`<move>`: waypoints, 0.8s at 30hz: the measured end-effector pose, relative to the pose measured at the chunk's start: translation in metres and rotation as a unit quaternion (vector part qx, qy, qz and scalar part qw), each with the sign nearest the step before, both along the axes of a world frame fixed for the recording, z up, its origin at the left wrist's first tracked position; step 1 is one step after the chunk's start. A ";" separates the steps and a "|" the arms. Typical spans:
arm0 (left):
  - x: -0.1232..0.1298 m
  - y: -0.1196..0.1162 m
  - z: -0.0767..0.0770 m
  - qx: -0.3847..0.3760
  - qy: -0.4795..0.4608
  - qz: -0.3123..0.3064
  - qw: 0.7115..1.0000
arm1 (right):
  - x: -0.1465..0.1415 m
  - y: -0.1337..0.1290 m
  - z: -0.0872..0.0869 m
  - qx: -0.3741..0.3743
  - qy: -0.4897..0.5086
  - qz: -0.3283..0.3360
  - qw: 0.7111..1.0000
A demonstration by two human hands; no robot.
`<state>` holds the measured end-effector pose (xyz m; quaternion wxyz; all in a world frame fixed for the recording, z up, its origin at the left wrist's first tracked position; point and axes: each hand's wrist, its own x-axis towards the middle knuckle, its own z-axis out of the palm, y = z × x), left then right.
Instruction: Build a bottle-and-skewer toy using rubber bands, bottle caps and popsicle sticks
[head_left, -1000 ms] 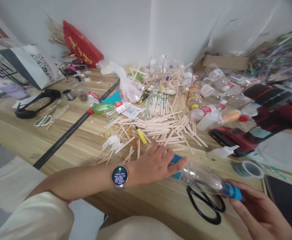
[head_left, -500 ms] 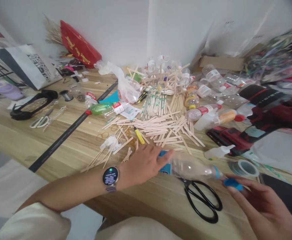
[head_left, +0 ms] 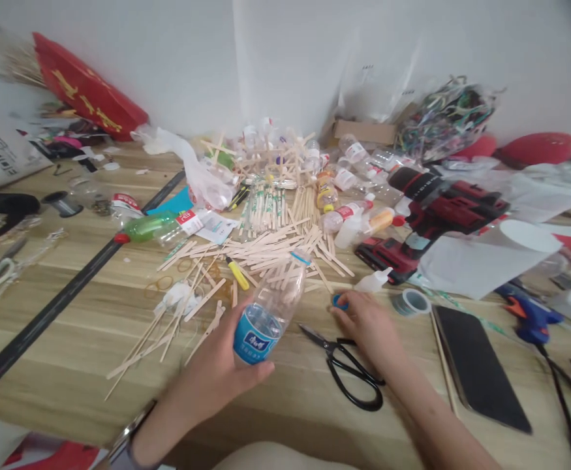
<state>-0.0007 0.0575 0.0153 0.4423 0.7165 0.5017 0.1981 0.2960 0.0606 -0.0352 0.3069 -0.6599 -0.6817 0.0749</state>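
Note:
A clear plastic bottle with a blue label (head_left: 257,336) is tilted to the upper right, its open neck uncapped. My left hand (head_left: 216,365) is wrapped round its lower part. Between the fingertips of my right hand (head_left: 363,323) is a blue cap (head_left: 339,301), low over the wooden table behind the scissors. Black-handled scissors (head_left: 351,372) lie between my two hands, partly beneath my right wrist. Wooden sticks (head_left: 265,251) are spread behind the bottle, and a yellow-handled tool (head_left: 237,273) lies to its left.
A red cordless drill (head_left: 446,209) stands at the right. Near it are a small white bottle (head_left: 374,281), a tape roll (head_left: 412,302), a black phone (head_left: 481,365) and a blue glue gun (head_left: 530,316). Several plastic bottles and a green bottle (head_left: 151,226) lie farther back.
The view has swung right. My left hand has taken hold of the bottle and raised it upright at a tilt. My right hand has moved away from the bottle's neck with the blue cap.

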 end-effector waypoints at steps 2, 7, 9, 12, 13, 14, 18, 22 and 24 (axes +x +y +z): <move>0.004 -0.003 -0.002 -0.025 -0.004 0.017 1.000 | 0.002 -0.003 0.000 0.006 0.000 0.005 1.000; 0.016 -0.008 -0.004 -0.066 -0.015 -0.001 0.998 | -0.009 -0.026 0.020 0.032 0.036 -0.012 0.999; 0.020 -0.009 -0.006 -0.068 -0.026 -0.027 0.997 | -0.018 -0.031 0.033 0.005 0.132 -0.010 0.991; 0.021 -0.009 -0.007 -0.077 -0.026 -0.083 0.993 | -0.032 -0.031 0.049 -0.033 0.338 0.010 0.941; 0.020 -0.009 -0.007 -0.082 -0.018 -0.106 0.991 | -0.035 -0.029 0.052 -0.038 0.379 0.010 0.924; 0.019 -0.007 -0.007 -0.086 -0.009 -0.126 0.988 | -0.039 -0.028 0.054 -0.047 0.403 0.007 0.914; 0.011 0.000 -0.004 -0.111 0.019 -0.172 0.979 | -0.051 -0.029 0.049 -0.085 0.388 -0.007 0.918; 0.012 0.005 0.003 -0.092 0.037 -0.159 0.982 | -0.067 -0.035 0.045 -0.089 0.349 0.008 0.933; 0.015 0.006 0.009 -0.072 0.026 -0.175 0.982 | -0.074 -0.037 0.056 -0.065 0.280 0.051 0.956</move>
